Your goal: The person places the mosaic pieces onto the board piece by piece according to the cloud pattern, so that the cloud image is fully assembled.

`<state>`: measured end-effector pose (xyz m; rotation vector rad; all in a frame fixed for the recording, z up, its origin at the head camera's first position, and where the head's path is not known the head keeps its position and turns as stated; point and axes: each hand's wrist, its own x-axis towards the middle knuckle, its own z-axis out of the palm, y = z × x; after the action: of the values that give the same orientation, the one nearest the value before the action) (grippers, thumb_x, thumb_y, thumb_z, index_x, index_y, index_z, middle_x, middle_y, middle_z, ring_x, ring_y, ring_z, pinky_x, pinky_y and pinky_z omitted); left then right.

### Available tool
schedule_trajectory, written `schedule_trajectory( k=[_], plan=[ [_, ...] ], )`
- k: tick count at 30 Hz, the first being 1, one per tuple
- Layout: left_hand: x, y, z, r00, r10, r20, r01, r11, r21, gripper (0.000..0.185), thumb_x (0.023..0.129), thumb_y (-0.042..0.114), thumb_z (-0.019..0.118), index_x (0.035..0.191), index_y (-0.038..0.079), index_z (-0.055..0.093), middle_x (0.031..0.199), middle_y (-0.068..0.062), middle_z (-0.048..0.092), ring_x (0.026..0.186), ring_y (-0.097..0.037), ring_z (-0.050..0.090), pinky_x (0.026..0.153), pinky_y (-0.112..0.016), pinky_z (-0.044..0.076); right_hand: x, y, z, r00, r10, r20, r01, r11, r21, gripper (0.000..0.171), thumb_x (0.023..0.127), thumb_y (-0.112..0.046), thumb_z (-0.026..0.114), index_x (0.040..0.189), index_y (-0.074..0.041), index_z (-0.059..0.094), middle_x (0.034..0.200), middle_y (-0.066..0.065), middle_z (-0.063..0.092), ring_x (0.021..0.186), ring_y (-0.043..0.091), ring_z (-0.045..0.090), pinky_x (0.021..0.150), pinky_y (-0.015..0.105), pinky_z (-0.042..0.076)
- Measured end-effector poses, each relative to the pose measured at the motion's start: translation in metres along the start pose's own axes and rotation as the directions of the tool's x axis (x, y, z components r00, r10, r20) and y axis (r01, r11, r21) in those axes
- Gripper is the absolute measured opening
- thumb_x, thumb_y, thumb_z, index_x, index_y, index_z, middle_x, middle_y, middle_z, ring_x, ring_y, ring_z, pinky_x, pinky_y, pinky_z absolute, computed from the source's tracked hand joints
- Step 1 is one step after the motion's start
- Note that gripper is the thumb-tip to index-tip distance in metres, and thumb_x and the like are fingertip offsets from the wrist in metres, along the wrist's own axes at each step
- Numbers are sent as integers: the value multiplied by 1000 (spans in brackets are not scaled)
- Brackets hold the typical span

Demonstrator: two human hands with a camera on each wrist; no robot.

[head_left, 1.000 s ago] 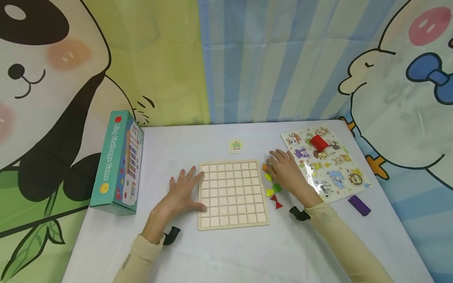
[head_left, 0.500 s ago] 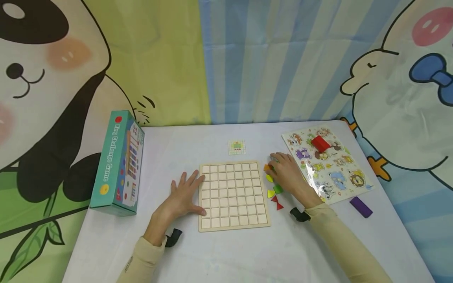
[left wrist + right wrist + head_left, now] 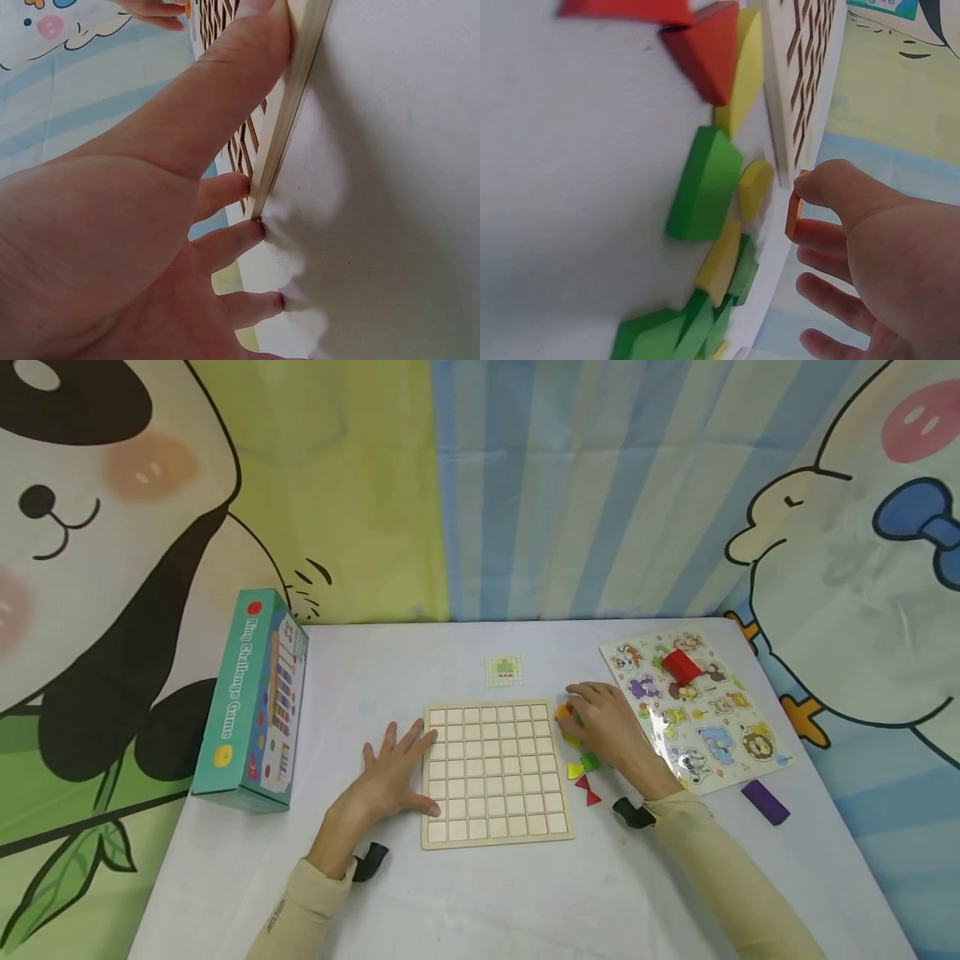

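A wooden grid board [image 3: 495,772] lies flat in the middle of the white table [image 3: 465,902]. My left hand [image 3: 401,772] rests open on the table with spread fingers, and its thumb presses the board's left edge [image 3: 296,97]. Right of the board lies a cluster of small coloured pieces: green [image 3: 589,762], yellow [image 3: 573,770] and red triangles [image 3: 587,791]. My right hand [image 3: 576,710] is at the top of this cluster. Its thumb and forefinger pinch an orange piece [image 3: 793,214] by the board's upper right corner. The right wrist view shows a green piece [image 3: 705,184] and a red triangle [image 3: 709,49] close by.
A teal game box [image 3: 251,702] stands at the table's left. A small pattern card [image 3: 503,670] lies behind the board. At the right sits an animal puzzle sheet [image 3: 720,735] with a red block [image 3: 681,665] on it, and a purple block [image 3: 765,802] near the table's right edge.
The right hand's fingers have drawn in from lying over the pieces and now pinch the orange piece. The left hand has stayed at the board's left edge.
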<state>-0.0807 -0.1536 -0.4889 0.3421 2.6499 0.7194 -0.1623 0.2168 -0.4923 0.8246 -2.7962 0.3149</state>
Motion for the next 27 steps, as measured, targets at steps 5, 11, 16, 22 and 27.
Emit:
schedule_trajectory(
  k=[5,11,16,22,27],
  plan=[
    [0,-1,1,1000,-8,0,8,1000,-1,124,59,41,96,161,14,29,171,-14,12,154,-53,-4,109,-85,0,12,-15,3,994,-91,-65,92,996,13,28,85,-25,81,99,-2,76,118,16,74,109,34,68,98,51,50],
    [0,0,0,1000,-8,-8,8,1000,10,124,59,42,96,161,14,30,171,-15,12,153,-54,-3,109,-85,1,29,-38,5,981,-176,-80,179,983,29,26,86,-25,82,97,-2,77,105,12,76,100,29,71,94,47,54],
    [1,1,-1,1000,-17,-8,17,1000,13,123,59,41,96,160,13,31,171,-15,12,154,-53,-4,109,-84,1,40,-55,11,968,-237,-84,241,970,45,23,85,-25,83,93,-4,76,100,7,76,99,26,71,92,45,55],
    [2,1,-1,1000,-24,-2,24,1000,15,124,59,42,96,160,14,31,171,-14,13,154,-53,-4,109,-84,0,47,-69,21,949,-306,-75,309,951,27,23,85,-26,82,94,-7,75,100,5,75,95,23,71,89,43,56],
    [2,1,-1,1000,-26,-1,26,1000,12,124,59,42,96,160,14,31,171,-14,13,154,-53,-4,109,-84,1,47,-76,26,950,-312,-18,313,949,51,23,87,-27,80,100,-8,75,105,5,74,99,24,70,90,43,55]
  ],
)
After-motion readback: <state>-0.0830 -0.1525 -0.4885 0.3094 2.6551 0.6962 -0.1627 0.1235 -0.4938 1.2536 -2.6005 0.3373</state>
